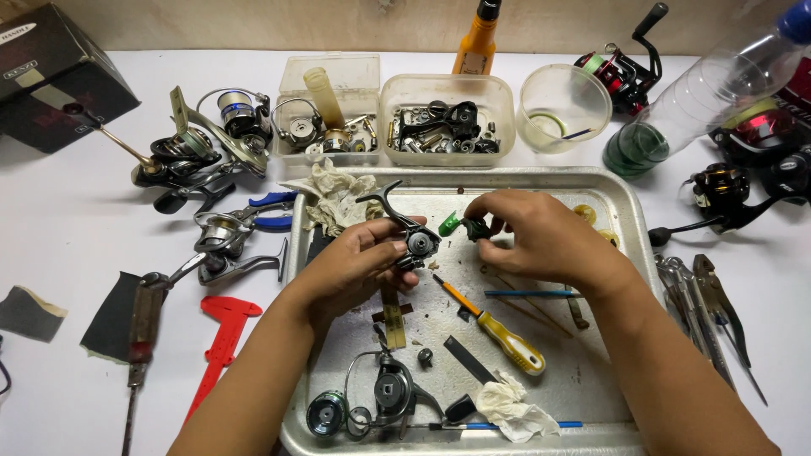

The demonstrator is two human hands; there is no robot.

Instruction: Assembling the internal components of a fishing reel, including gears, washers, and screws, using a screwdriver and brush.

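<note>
Black reel body (414,241) sits clamped in the left hand (359,266), just left of the right hand (528,232) pinching a small green-tipped part (465,226).

Two bare forearms, no sleeves; left hand (359,262), right hand (528,232), no rings, no gloves

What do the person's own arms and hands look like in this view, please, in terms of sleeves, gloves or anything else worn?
Both forearms are bare up to the bottom edge of the frame, with no sleeves showing. The left hand and the right hand wear no gloves. No watch, bracelet or ring shows on either wrist or on the visible fingers. The fingernails look short.
</note>
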